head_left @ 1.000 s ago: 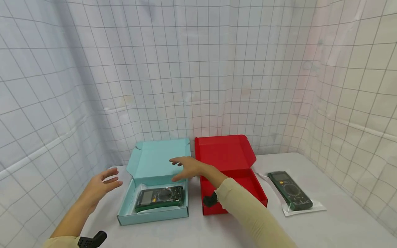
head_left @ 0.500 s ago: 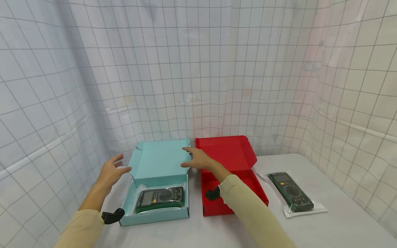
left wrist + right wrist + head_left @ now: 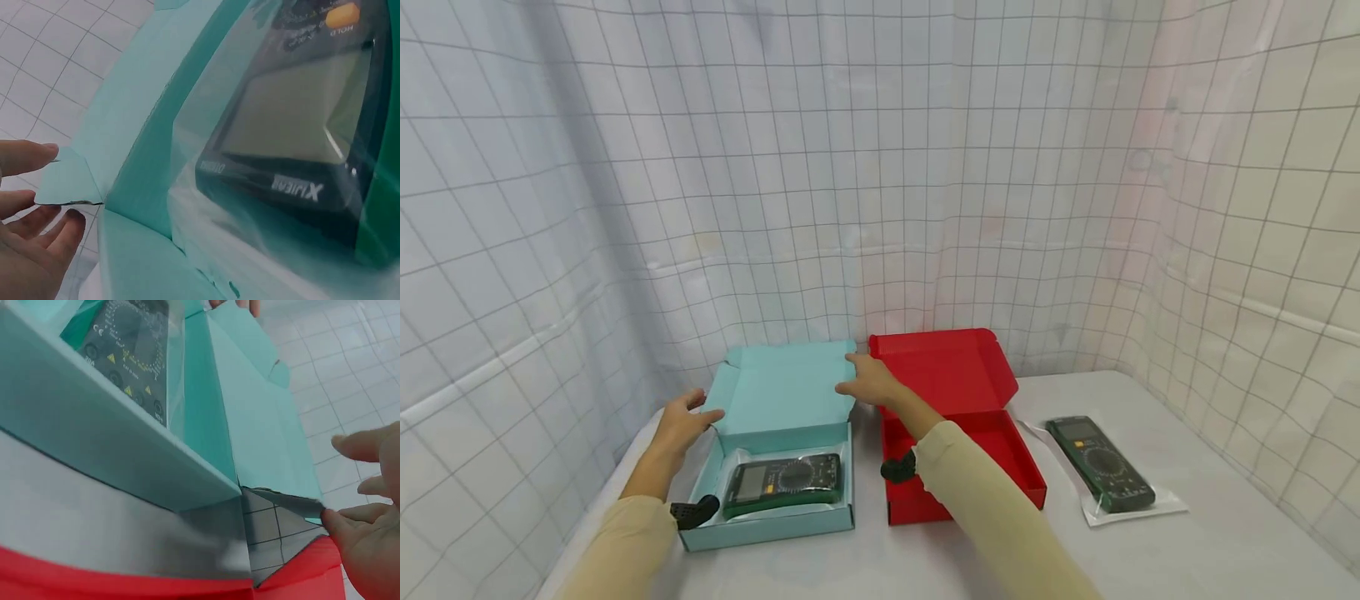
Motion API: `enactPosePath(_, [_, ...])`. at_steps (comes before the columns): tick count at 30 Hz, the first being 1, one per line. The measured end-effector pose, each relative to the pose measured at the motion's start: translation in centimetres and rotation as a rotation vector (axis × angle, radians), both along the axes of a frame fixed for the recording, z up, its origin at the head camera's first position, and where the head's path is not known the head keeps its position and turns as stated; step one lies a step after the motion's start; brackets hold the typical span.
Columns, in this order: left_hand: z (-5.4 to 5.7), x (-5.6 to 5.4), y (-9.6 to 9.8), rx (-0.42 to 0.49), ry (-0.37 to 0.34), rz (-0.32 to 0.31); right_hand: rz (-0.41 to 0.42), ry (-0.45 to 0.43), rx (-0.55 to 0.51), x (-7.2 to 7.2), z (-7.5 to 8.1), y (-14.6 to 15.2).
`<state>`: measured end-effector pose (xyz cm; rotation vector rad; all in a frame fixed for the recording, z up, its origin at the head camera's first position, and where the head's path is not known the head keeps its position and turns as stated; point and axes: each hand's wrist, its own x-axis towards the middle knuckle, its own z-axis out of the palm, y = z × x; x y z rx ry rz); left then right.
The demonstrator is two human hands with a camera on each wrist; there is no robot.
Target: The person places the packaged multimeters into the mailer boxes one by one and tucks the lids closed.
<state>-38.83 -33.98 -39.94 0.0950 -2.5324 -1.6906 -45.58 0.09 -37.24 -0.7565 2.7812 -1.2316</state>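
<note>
A light blue cardboard box (image 3: 771, 531) stands in front of me with its lid (image 3: 790, 387) folded back. Inside lies a green-and-black multimeter (image 3: 784, 483) in a clear plastic bag. My left hand (image 3: 679, 427) is at the lid's left side; in the left wrist view its thumb and fingers lie either side of a side flap (image 3: 69, 181), with space between them. At the lid's right edge is my right hand (image 3: 874, 382). In the right wrist view a fingertip (image 3: 330, 517) touches that edge, while the thumb stands apart from it.
Right of the blue box is a red cardboard box (image 3: 951, 371), lid folded back, partly behind my right forearm. Another bagged multimeter (image 3: 1101, 465) lies on the white table (image 3: 1210, 450) farther right. Gridded white curtains (image 3: 910, 167) enclose the back and sides.
My left hand has moved right and forward to the blue lid's left flap. The right hand has moved right, from over the lid to its right edge. The boxes and multimeters stay put.
</note>
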Motion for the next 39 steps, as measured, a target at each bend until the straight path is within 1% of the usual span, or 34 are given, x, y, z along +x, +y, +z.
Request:
enactPosePath(3, [-0.2, -0.5, 0.2, 0.144, -0.029, -0.016, -0.062, -0.010, -0.108, 0.3, -0.1, -0.5])
enactPosePath(5, [-0.4, -0.7, 0.3, 0.231, -0.044, -0.012, -0.118, -0.031, -0.187, 0.6, -0.2, -0.9])
enactPosePath(7, [-0.6, -0.8, 0.3, 0.271, -0.048, 0.010, -0.162, -0.052, -0.241, 0.9, -0.5, -1.1])
enactPosePath(9, [-0.9, -0.7, 0.2, 0.293, -0.045, 0.024, -0.186, -0.073, -0.281, 1.1, -0.8, -1.4])
enactPosePath(11, [-1.1, -0.5, 0.2, 0.299, -0.036, 0.025, -0.184, -0.084, -0.296, 1.0, -0.9, -1.4])
enactPosePath(13, [-1.2, -0.4, 0.1, 0.301, -0.022, 0.015, -0.178, -0.072, -0.292, 0.8, -0.9, -1.3])
enactPosePath(16, [-1.2, -0.3, -0.1, 0.296, -0.002, -0.008, -0.165, -0.062, -0.282, 0.7, -0.8, -1.0])
enactPosePath(18, [-1.3, -0.2, -0.2, 0.295, 0.003, -0.026, -0.153, -0.071, -0.284, 0.7, -0.7, -0.8])
enactPosePath(23, [-1.4, 0.1, -0.6, 0.309, 0.013, -0.057, -0.113, -0.137, -0.350, 0.7, -0.6, -0.5])
enactPosePath(26, [-1.6, 0.2, -0.9, 0.326, 0.030, -0.064, -0.084, -0.171, -0.388, 0.7, -0.6, -0.3])
enactPosePath(28, [-1.7, 0.2, -1.0, 0.336, 0.043, -0.068, -0.070, -0.188, -0.394, 0.7, -0.5, -0.2])
enactPosePath(32, [-1.8, 0.3, -1.1, 0.344, 0.060, -0.068, -0.069, -0.189, -0.349, 0.8, -0.2, -0.1])
enactPosePath(35, [-1.8, 0.3, -1.2, 0.348, 0.065, -0.058, -0.076, -0.170, -0.286, 0.9, 0.2, -0.1])
enactPosePath(39, [-2.0, 0.4, -1.4, 0.352, 0.076, -0.055, -0.072, -0.152, -0.237, 1.1, 0.5, -0.2])
